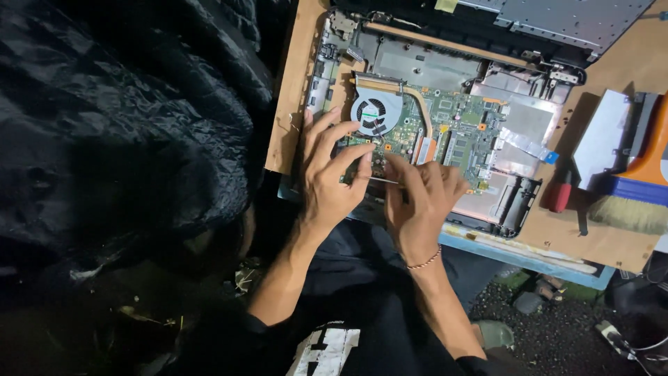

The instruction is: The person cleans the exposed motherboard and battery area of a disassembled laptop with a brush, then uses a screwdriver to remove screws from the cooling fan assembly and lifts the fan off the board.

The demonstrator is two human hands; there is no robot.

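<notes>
**Opened laptop worked on at a wooden board**

Wood forms the work surface: a brown board [292, 104] is laid over a blue-edged table, with dark plastic sheeting [125, 139] seen to its left. An opened laptop base [501, 132] is spread across the board, its green circuit board [459, 129] exposed, and a round cooling fan [376, 111] with a copper heat pipe is mounted at the circuit board's left end.

The left hand [327, 174] is laid flat at the near left corner of the circuit board, just below the fan, its fingers spread apart and touching the board's surface. The right hand [421, 202] is set beside it, fingertips pinched together on a thin metal tool [384, 180] that lies between the two hands; its exact kind cannot be told. A beaded bracelet [426, 261] is worn on the right wrist.

To the right, a red-handled screwdriver [560, 195] and a wide brush [637, 202] with an orange handle are placed on the wood, well apart from the hands.
</notes>
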